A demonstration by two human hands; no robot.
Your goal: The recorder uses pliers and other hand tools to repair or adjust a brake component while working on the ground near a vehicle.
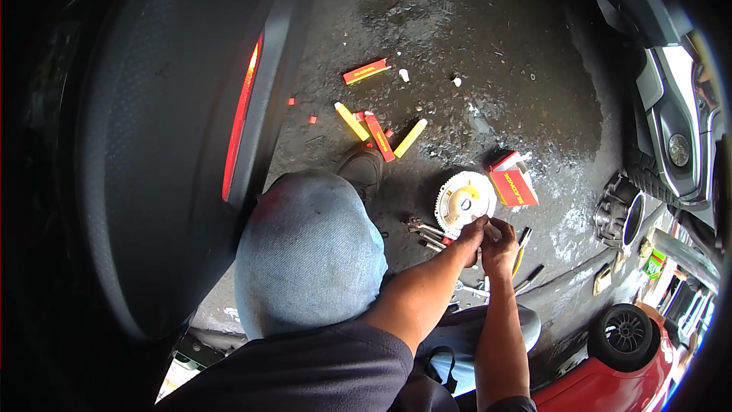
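My left hand (473, 241) and my right hand (499, 247) meet at the near edge of a round toothed metal wheel (450, 204), which lies on the ground. Both have their fingers closed. A small greyish piece shows between them, too small to name. Yellowish smears mark the wheel's middle. Just beyond the wheel on the right is an opened red cardboard box (512, 185). Several metal hand tools (431, 239) lie to the left of my hands, and a tool with a yellow handle (520, 253) lies to the right.
Two yellow tubes (411, 138) and a narrow red carton (379, 137) lie past my shoe (361, 168); another red carton (366, 72) is farther off. A dark vehicle panel (175, 130) rises on the left. A metal housing (619, 212) and a red car (618, 381) are on the right.
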